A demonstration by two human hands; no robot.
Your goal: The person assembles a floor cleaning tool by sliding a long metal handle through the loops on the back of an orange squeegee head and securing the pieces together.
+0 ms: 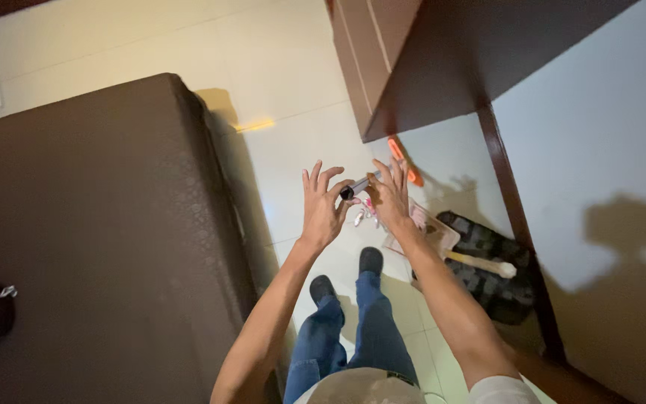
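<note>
Both my hands are raised in front of me over a white tiled floor. A thin pen-like tool (360,184), grey with a dark end, spans between them. My left hand (321,203) pinches its dark end with thumb and forefinger, the other fingers spread. My right hand (391,196) holds the other end. Below the hands are my jeans and dark shoes (370,259).
A large dark brown mattress-like block (91,239) fills the left. A dark wooden cabinet (443,60) stands at upper right, a white wall (600,150) beside it. On the floor lie an orange tool (405,161), a dustpan with brush (443,239) and a dark bag (487,269).
</note>
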